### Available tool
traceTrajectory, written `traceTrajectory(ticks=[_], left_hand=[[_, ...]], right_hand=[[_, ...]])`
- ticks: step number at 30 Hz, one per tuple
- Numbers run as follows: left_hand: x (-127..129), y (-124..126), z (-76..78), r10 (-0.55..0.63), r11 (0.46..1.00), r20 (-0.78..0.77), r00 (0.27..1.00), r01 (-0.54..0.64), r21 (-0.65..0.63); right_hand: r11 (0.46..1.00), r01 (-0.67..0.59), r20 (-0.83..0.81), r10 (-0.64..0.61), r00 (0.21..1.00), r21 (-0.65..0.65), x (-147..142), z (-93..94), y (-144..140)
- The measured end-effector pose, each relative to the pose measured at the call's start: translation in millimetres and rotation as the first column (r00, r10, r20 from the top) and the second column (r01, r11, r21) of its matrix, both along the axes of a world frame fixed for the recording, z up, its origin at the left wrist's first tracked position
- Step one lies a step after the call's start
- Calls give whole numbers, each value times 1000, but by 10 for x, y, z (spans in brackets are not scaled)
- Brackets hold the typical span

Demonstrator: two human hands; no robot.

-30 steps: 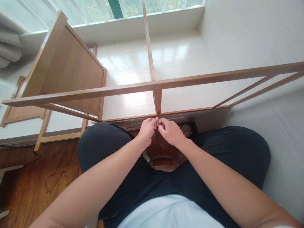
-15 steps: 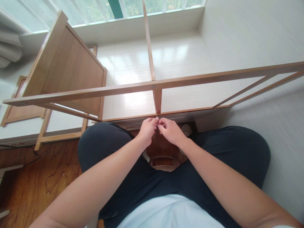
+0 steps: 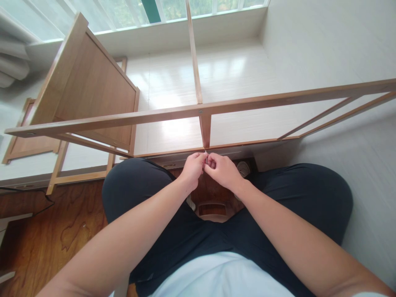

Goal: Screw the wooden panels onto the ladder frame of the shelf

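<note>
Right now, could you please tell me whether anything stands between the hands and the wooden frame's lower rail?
Nothing visible does: the left hand and right hand are close together just in front of the lower rail, near the middle upright, with a thin piece between them.
</note>
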State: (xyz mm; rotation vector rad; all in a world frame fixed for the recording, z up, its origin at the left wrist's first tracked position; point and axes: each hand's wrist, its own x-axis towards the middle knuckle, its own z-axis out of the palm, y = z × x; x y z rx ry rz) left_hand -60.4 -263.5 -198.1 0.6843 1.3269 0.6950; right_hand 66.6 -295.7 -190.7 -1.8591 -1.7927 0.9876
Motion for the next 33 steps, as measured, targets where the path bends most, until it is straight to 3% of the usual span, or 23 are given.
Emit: traceTrajectory(ticks=[17, 33], left_hand=[[17, -4, 22, 28, 1000, 35, 999, -28, 4], [31, -22, 36, 51, 999, 49, 997, -52, 13]], right_hand=[[996, -44, 261, 22, 965, 77, -44, -3, -13], [993, -52, 279, 20, 960, 107, -62, -21, -14]])
